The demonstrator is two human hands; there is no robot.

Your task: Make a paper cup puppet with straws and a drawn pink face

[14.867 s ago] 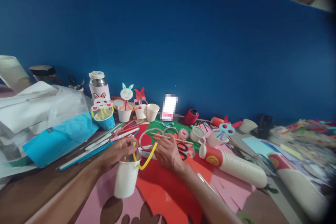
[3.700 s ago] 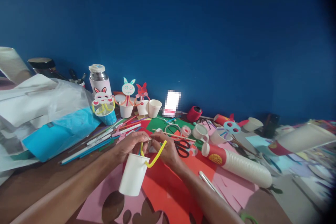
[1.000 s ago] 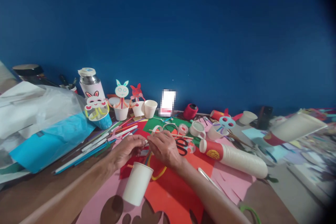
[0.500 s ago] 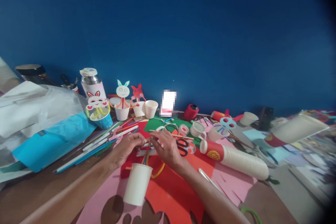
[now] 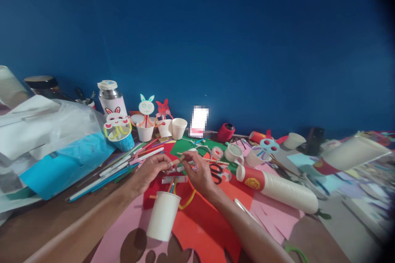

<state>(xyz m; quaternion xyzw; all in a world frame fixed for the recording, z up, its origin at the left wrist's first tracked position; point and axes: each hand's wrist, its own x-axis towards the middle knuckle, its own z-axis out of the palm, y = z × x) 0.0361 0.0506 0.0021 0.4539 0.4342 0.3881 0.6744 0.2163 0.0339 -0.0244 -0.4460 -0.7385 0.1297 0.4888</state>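
Note:
My left hand [image 5: 156,166] is closed in a pinch at the middle of the work area, fingertips together on something small and pale that I cannot make out. Close beside it, my right hand [image 5: 199,172] pinches a small brownish strip [image 5: 182,158] between thumb and fingers. Below both hands a white paper cup [image 5: 163,216] lies tilted on the coloured paper. Thin coloured strips [image 5: 173,184] stick out past its rim, and a yellow strip [image 5: 187,201] curves beside it. Black-handled scissors [image 5: 216,173] lie just right of my right hand.
Paper-cup rabbit figures [image 5: 146,115] stand along the blue wall. Markers [image 5: 119,166] lie at left near a blue sheet [image 5: 66,168] under plastic. A long stack of paper cups [image 5: 286,191] lies at right. Cut pink paper [image 5: 123,218] and red paper [image 5: 197,230] cover the front.
The fingers of my right hand have shifted slightly and lifted, so the brownish strip shows more clearly. My left hand keeps its pinch. The whole view has moved a little.

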